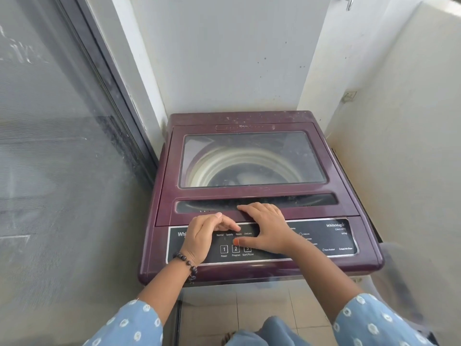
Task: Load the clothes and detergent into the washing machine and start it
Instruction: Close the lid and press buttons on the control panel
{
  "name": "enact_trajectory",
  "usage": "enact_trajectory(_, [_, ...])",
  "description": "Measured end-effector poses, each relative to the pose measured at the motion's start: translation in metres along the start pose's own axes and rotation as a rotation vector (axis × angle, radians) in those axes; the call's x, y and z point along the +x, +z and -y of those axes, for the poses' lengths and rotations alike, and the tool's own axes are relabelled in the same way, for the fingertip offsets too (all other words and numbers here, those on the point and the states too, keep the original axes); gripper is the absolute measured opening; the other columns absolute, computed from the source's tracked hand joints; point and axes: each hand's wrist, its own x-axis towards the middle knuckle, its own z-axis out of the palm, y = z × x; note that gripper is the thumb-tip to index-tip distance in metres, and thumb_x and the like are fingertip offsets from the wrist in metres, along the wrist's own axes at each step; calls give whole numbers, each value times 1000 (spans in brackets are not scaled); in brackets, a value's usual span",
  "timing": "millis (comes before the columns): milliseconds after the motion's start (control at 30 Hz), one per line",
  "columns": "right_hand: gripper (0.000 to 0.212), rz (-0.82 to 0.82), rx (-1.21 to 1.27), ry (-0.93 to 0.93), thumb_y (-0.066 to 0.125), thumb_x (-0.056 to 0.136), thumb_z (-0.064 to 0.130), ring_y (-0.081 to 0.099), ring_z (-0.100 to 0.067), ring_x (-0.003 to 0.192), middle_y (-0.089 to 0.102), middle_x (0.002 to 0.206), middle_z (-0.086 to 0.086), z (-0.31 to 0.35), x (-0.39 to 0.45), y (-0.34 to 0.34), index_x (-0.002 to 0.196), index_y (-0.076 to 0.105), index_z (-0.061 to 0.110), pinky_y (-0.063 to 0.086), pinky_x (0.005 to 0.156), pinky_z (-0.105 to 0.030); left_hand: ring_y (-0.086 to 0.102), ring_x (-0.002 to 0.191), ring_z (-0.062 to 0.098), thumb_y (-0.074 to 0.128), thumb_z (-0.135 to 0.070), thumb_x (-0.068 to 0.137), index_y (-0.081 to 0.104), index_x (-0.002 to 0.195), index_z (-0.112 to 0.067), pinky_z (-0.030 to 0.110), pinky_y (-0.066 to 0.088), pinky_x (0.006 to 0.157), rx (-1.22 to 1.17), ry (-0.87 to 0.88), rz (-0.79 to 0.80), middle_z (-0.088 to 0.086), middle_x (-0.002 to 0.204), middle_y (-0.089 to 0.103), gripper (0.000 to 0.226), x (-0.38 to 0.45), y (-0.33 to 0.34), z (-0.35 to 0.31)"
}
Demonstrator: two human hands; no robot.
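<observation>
1. On the far left I see a glass door (pixel 57 146) with a dark frame; it plays no part in the job.

2. My left hand (pixel 203 237) rests on the left end of the panel (pixel 324 239), wrist beads showing. Its fingers are loosely curled, the thumb raised and the fingertips pointing toward the program labels. It holds nothing.

3. Just right of it sit the three buttons: Power (pixel 224 249), Program (pixel 235 248) and Start/Pause (pixel 247 249), the last partly hidden under my right thumb.

4. My right hand (pixel 268 229) lies spread. The fingers reach over the panel's far edge onto the lid's (pixel 252 201) front handle recess, and the thumb tip presses at or just beside the Program and Start/Pause buttons. I cannot tell which one it touches.

5. The washer (pixel 369 258) stands in a corner between white walls, with its lid shut. Through the window (pixel 253 159) I see the pale drum ring and a dark interior. I cannot tell whether clothes or detergent are inside; neither is in view outside the machine either.

6. My judgement: a closed lid and hands on the controls suggest loading is done and I am at the program or start step. I see no lit indicator on the panel, so I cannot confirm power is on. What seems left is picking the program and pressing Start/Pause.
</observation>
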Motion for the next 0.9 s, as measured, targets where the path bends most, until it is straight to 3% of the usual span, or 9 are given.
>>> enact_trajectory(200, [101,20,-71,1,59,64,81,32,-16,135,38,144,11,2,1,4,148,29,34,13,114,-37,72,94,21,32,-35,87,79,82,-7,28,53,87,-17,74,-12,4,87,78,55,2,2,6])
enact_trajectory(333, [110,46,-95,14,44,54,89,29,-17,136,35,145,11,4,2,3,148,25,36,11,115,-38,71,95,23,32,-35,87,79,82,-8,33,54,88,-41,72,-8,4,88,78,55,4,2,8])
enact_trajectory(567, [119,77,-136,61,34,47,93,23,-20,140,32,146,8,18,8,7,150,21,34,2,118,-49,72,91,22,32,-32,88,79,81,-9,35,55,87,-19,103,4,2,86,77,53,2,0,7])
enact_trajectory(733, [106,114,-137,96,62,61,82,23,-21,139,31,144,5,26,11,3,147,25,34,-2,117,-53,71,89,25,31,-32,88,79,80,-5,34,55,85,-40,90,59,5,84,77,55,3,-4,5])
enact_trajectory(900, [102,135,-115,146,72,58,74,26,-23,135,33,138,4,34,16,-3,142,31,33,0,117,-56,71,83,23,32,-32,86,77,77,-8,26,53,79,-87,67,105,6,81,76,52,2,-3,1])
